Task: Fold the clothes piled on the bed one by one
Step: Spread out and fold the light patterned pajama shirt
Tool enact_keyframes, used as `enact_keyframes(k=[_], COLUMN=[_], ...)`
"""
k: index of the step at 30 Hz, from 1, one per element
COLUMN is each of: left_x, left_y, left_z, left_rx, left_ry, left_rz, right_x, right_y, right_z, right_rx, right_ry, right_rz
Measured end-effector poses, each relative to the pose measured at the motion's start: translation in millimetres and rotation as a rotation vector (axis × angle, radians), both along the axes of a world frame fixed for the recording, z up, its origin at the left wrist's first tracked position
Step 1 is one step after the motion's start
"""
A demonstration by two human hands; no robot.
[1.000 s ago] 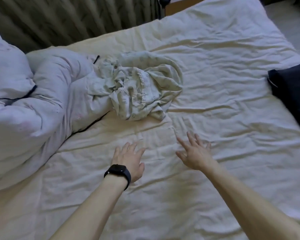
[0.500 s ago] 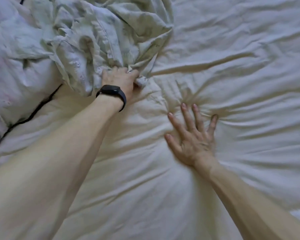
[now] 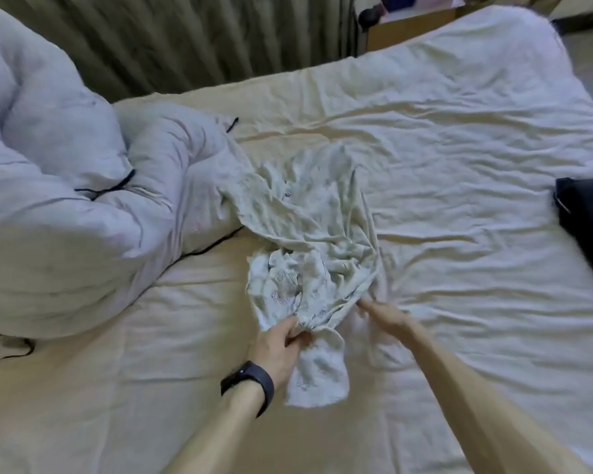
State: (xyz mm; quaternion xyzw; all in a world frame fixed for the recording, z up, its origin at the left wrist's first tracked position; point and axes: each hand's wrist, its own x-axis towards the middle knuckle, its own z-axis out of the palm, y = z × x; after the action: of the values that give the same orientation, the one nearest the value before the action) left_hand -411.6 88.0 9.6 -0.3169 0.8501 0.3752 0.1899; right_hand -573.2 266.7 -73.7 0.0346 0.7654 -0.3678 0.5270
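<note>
Left fingers (image 3: 285, 328) curled tight around bunched pale shirt (image 3: 315, 234); right fingers (image 3: 368, 305) straight, beside its edge.

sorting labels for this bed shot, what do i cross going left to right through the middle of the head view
bunched white duvet → pale printed garment → bare wrinkled sheet → dark fabric item at the right edge

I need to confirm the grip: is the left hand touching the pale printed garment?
Touching. The head view shows the left hand pinching a bunched fold of the pale printed garment between thumb and fingers, cloth gathering at that spot.
</note>
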Motion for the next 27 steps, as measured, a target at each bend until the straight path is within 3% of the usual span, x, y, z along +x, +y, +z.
enact_keyframes(k=[4,9,14,20,24,27], left_x=[68,143,226,301,353,395], left_y=[18,44,50,38,13,-17], left_z=[52,85,97,109,110,116], left_rx=[0.087,0.17,0.161,0.236,0.071,-0.076], left_ry=[0.064,0.084,0.039,-0.068,-0.27,-0.309], left_rz=[0.18,0.287,0.258,-0.019,-0.365,-0.382], right_x=[98,216,287,339,373,385], right_y=[7,7,21,35,35,38], right_z=[64,116,145,180,212,243], right_rx=[-0.216,-0.291,-0.112,-0.071,-0.069,-0.105], right_ry=[-0.395,-0.562,-0.253,0.031,0.205,0.376], right_rz=[-0.361,-0.327,-0.313,-0.141,-0.3,-0.471])
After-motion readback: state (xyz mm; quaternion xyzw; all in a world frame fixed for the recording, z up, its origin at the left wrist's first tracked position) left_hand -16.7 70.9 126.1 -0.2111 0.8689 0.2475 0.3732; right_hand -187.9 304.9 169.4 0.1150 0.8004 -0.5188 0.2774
